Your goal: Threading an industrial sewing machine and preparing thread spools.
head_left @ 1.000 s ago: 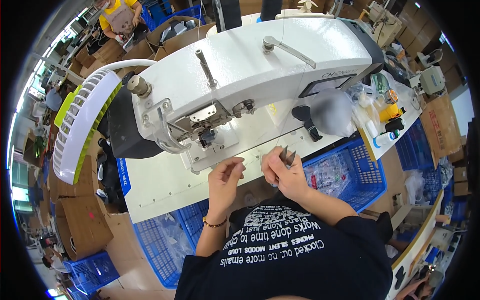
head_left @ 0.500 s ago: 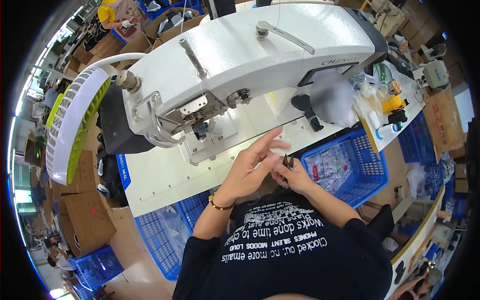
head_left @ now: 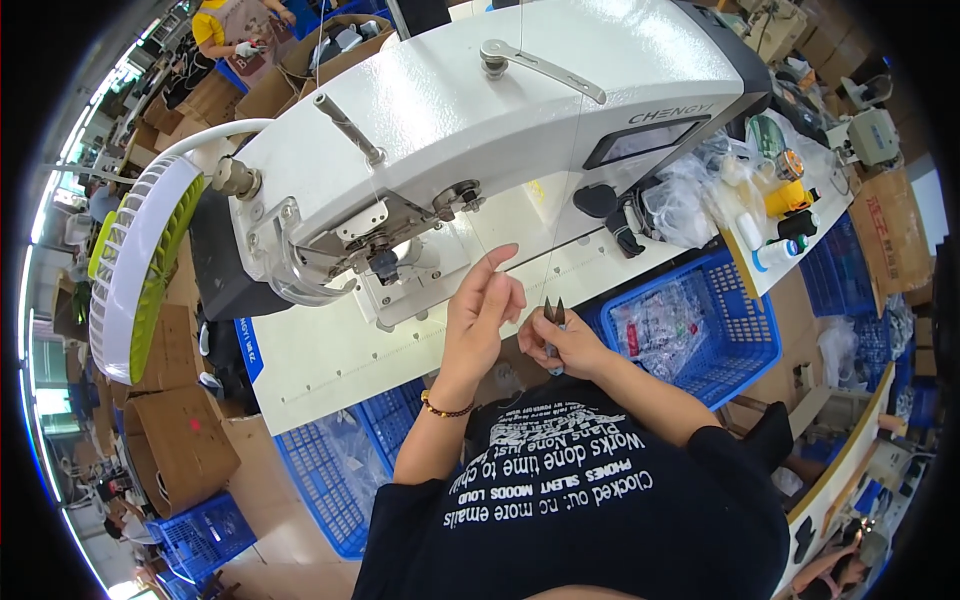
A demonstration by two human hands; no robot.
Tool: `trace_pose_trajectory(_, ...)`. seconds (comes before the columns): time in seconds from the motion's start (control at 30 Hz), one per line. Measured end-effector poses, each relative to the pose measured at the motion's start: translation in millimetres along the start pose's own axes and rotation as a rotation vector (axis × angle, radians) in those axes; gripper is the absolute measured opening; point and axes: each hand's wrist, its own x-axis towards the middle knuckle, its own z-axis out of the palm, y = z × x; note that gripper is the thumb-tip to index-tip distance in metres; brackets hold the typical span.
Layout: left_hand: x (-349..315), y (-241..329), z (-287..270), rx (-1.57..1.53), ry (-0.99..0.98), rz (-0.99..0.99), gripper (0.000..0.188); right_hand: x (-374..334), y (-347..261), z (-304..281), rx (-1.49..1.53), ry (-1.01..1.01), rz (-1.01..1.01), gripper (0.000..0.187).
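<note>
In front of the sewing machine's head, my left hand is raised with its index finger stretched out. The thumb presses against the other, curled fingers; whatever may be between them is too small to make out. My right hand is wrapped round a pair of thread snips, dark blades pointing up and slightly parted. A small gap separates the hands. The white sewing machine arches over its pale bed, and the needle area lies left of my left hand. A fine thread runs down from the machine's arm toward my hands.
A blue basket with clear plastic bags stands to the right, another blue basket below the bed. A white-green fan hangs at the left. Bottles and spools crowd the right tabletop. A person works at the far left.
My hands have moved apart; the left fingers have curled under the stretched index finger. The snips show more fully in my right hand. The whole view has shifted slightly.
</note>
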Motion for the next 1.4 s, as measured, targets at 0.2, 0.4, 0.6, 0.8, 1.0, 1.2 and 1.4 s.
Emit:
trace_pose_trajectory(0.2,-7.1,11.7,16.4,0.043,0.072,-0.055,0.035,13.4,-2.6,-4.4,0.014,-0.048,0.07,0.032)
trace_pose_trajectory(0.4,-14.4,-2.3,-4.8,0.077,0.147,-0.014,0.03,32.5,-35.8,4.8,0.029,0.019,0.102,0.044)
trace_pose_trajectory(0.6,-21.5,-1.6,-2.4,0.012,0.254,-0.019,0.028,56.6,-95.4,32.5,-0.521,-0.084,-0.033,0.048)
trace_pose_trajectory(0.8,-20.1,-0.4,-2.2,0.08,0.24,-0.023,0.027,74.5,-95.9,44.9,-0.575,-0.049,-0.129,0.038)
trace_pose_trajectory(1.0,-21.5,-8.3,-7.6,0.014,0.214,-0.098,0.028,64.2,-85.3,39.8,-0.426,0.028,-0.174,0.028)
trace_pose_trajectory(1.2,-24.9,-54.5,-27.6,0.126,0.159,-0.282,0.029,71.2,-88.0,55.9,-0.801,0.35,-0.936,0.026)
trace_pose_trajectory(1.4,-34.0,-78.5,-39.4,0.051,0.194,-0.357,0.028,86.5,-90.7,53.0,-1.115,0.375,-1.274,0.023)
